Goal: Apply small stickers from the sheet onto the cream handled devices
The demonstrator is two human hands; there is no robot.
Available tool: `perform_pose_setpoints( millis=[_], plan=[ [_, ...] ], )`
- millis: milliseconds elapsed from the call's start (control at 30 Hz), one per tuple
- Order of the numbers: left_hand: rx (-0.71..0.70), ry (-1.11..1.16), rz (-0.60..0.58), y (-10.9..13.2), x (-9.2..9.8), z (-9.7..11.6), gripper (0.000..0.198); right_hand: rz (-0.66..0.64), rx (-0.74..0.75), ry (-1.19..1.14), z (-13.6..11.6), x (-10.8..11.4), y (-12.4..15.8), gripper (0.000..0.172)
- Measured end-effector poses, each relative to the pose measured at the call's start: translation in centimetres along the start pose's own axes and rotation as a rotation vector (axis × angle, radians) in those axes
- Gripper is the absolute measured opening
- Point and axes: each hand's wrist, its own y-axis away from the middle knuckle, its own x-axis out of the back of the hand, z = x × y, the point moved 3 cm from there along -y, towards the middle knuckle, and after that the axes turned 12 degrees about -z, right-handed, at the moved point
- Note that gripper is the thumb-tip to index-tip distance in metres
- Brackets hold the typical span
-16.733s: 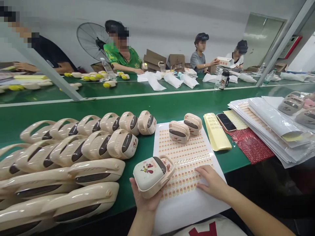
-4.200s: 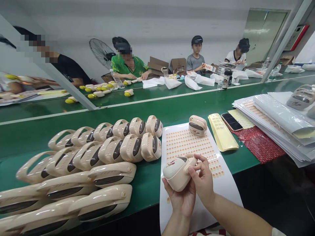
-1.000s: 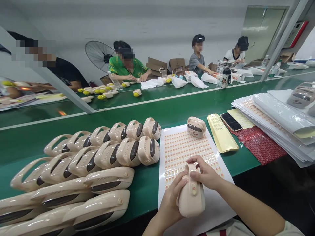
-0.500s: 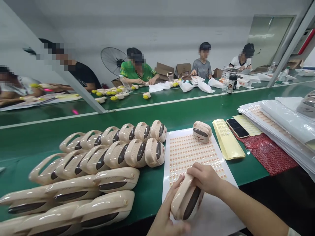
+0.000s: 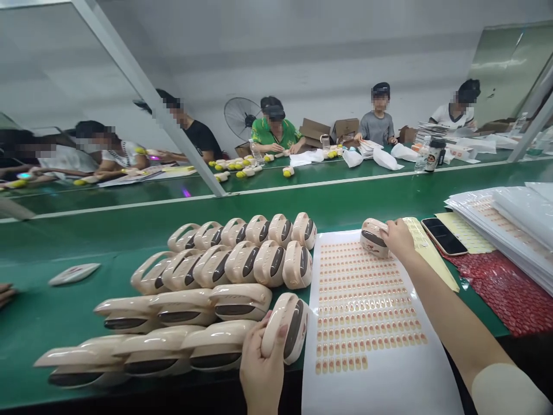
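Observation:
My left hand [image 5: 261,363] is wrapped round the handle of a cream plastic casing with a dark oval panel [image 5: 295,329], held upright at the near end of the rows. My right hand [image 5: 400,237] has its fingers closed on the end of another such casing [image 5: 374,241], which sits on the upper right corner of a white sheet of small orange-and-gold oval stickers [image 5: 380,386]. Stickers in the sheet's lowest row are fewer, leaving white backing. Several matching casings [image 5: 239,300] stand in rows left of the sheet.
Yellow sticker strips [image 5: 438,265], a phone [image 5: 444,236], red bubble wrap [image 5: 496,282] and stacked sheets [image 5: 514,230] lie to the right. A loose pale panel [image 5: 74,274] is on the green bench at left, near another person's fingers. Several people sit beyond the divider [image 5: 268,193].
The casing I held over the sheet is now at the left beside the rows, in my left hand. My right hand has reached forward onto the casing on the sheet. The view has swung left.

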Motion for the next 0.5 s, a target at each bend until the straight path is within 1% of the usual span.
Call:
perform_pose_setpoints(
  millis=[100,233,267,333,367,400,433,500],
  plan=[
    [0.009,-0.041,0.024,-1.2,-0.3,-0.1,0.045,-0.019,-0.015,-0.080,1.1,-0.4,-0.3,0.006],
    [-0.021,-0.012,0.088,-2.0,-0.4,-0.6,0.045,0.010,-0.014,-0.246,1.5,-0.3,0.1,0.006],
    [-0.055,-0.001,0.118,-1.9,-0.4,-0.8,0.049,0.015,-0.021,-0.298,1.6,-0.2,0.2,0.008],
    [-0.181,0.033,0.240,-1.0,-0.3,-1.0,0.068,0.003,-0.038,-0.416,1.7,0.0,0.7,0.011],
    [-0.254,0.072,0.279,-0.4,-0.5,-1.0,0.078,-0.022,-0.048,-0.482,1.6,0.1,1.1,0.014],
    [-0.321,0.127,0.275,0.3,-1.0,-0.9,0.083,-0.064,-0.059,-0.550,1.4,0.0,1.7,0.019],
    [-0.370,0.193,0.225,1.0,-1.7,-0.8,0.085,-0.124,-0.069,-0.618,1.1,-0.2,2.4,0.024],
    [-0.396,0.317,0.037,2.1,-3.8,-0.2,0.081,-0.271,-0.092,-0.732,0.2,-0.8,4.4,0.037]
  ],
)
